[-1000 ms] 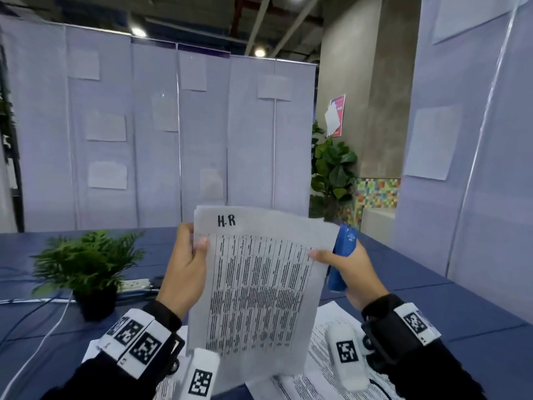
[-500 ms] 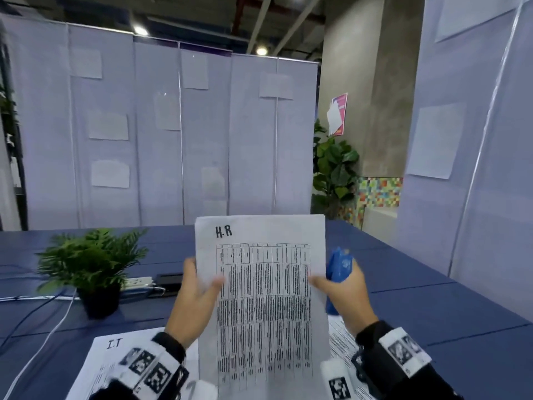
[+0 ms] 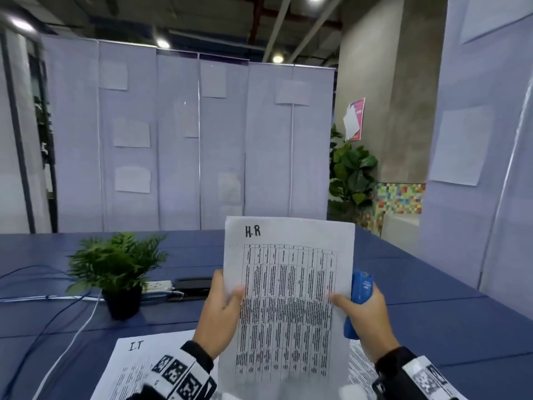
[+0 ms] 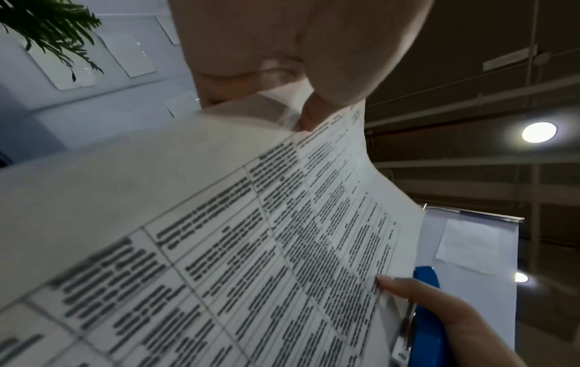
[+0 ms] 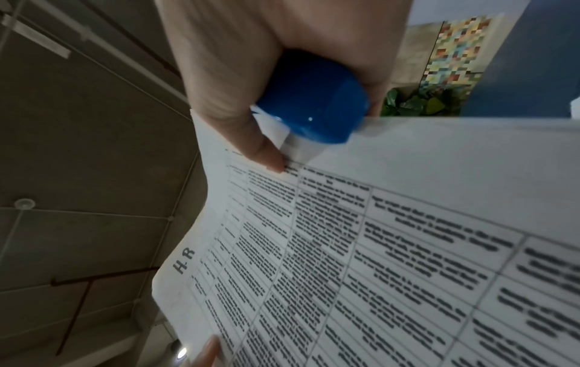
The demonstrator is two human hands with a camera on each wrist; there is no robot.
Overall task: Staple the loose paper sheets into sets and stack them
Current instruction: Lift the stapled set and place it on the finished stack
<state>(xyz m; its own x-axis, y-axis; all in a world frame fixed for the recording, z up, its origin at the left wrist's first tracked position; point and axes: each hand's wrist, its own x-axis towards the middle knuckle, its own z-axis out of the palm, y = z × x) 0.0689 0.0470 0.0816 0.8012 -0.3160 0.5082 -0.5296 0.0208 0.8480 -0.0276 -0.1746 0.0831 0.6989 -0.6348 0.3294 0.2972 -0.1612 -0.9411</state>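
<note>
Head view: left to right, a potted plant [image 3: 115, 267] stands on the blue table [image 3: 432, 313], with a power strip [image 3: 158, 285] just beside it. Nearer, a sheet marked I.T [image 3: 138, 362] lies flat. The left hand [image 3: 222, 313] pinches the left edge of the H.R sheets [image 3: 288, 284], thumb on the printed face and fingers behind. The sheets are held upright above the table, between both hands. The right hand [image 3: 366, 316] does 2 jobs: its thumb presses the right edge of the sheets while its fingers wrap a blue stapler [image 3: 360, 295] just behind that edge. More printed sheets [image 3: 360, 368] lie on the table under the right wrist.

Risks, as I judge them: the right hand's hold on the paper is only a thumb, so turning the stapler toward a corner could let that edge slip and the pages fan out of line. In the left wrist view the pack bows near the top and a second leaf shows behind the front page; if the edges are not squared, the staple may miss a page. How many pages are in the pack, or whether they are already stapled, cannot be told.
</note>
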